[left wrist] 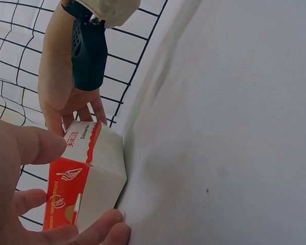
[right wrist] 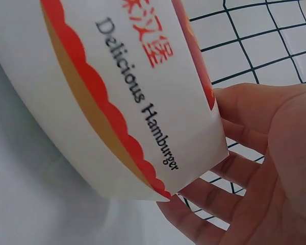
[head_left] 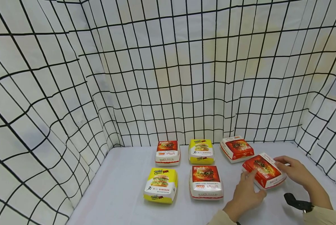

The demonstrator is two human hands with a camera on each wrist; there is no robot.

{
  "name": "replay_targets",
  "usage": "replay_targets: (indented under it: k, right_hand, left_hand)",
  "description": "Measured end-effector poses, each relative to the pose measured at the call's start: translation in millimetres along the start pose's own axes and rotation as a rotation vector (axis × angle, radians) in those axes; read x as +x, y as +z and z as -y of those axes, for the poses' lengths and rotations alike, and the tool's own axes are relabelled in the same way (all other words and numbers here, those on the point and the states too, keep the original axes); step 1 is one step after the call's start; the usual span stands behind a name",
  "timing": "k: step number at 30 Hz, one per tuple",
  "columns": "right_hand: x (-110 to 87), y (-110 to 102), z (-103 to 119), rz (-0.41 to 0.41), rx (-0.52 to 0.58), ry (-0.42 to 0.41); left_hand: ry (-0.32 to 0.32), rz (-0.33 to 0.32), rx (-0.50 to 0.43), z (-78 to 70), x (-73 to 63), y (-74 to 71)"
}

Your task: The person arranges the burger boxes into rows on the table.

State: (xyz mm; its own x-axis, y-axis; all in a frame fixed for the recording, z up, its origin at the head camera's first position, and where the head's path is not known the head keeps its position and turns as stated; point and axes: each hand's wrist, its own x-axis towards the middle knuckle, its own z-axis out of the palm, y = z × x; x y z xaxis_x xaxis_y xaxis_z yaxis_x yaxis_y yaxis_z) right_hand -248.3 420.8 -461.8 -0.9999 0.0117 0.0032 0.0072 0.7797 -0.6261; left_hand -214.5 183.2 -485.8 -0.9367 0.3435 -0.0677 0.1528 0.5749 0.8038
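Observation:
A red and white hamburger box (head_left: 265, 170) is at the right of the table, between both hands and turned at an angle. My left hand (head_left: 246, 194) grips its near left side; in the left wrist view the thumb and fingers are spread around the box (left wrist: 104, 168). My right hand (head_left: 297, 172) holds the opposite side. The right wrist view has its fingers (right wrist: 214, 201) bent at a corner of the box (right wrist: 127, 102), beside printed lettering. Just behind it lies another red hamburger box (head_left: 237, 149), slanted the same way.
To the left, a red box (head_left: 168, 153) and a yellow box (head_left: 201, 152) form the back row. A yellow box (head_left: 160, 186) and a red box (head_left: 206, 182) sit in front of them. White cloth walls with a black grid (head_left: 185, 78) enclose the white table (head_left: 117, 187).

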Motion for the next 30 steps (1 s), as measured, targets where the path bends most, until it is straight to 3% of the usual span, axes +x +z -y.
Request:
replay_targets:
  k: [5, 21, 30]
  right_hand:
    - [0.0, -2.8, 1.0, 0.035, 0.002, 0.003]
    - [-2.5, -11.3, 0.5, 0.238, 0.068, 0.043]
    - [-3.1, -9.4, -2.2, 0.245, 0.091, 0.018]
  left_hand:
    - [-0.011, -0.009, 0.011, -1.5, -1.8, -3.6]
    - [-0.046, -0.021, -0.079, 1.2, 1.4, -17.7]
    - [-0.054, -0.028, -0.065, 0.8, 1.4, -19.6]
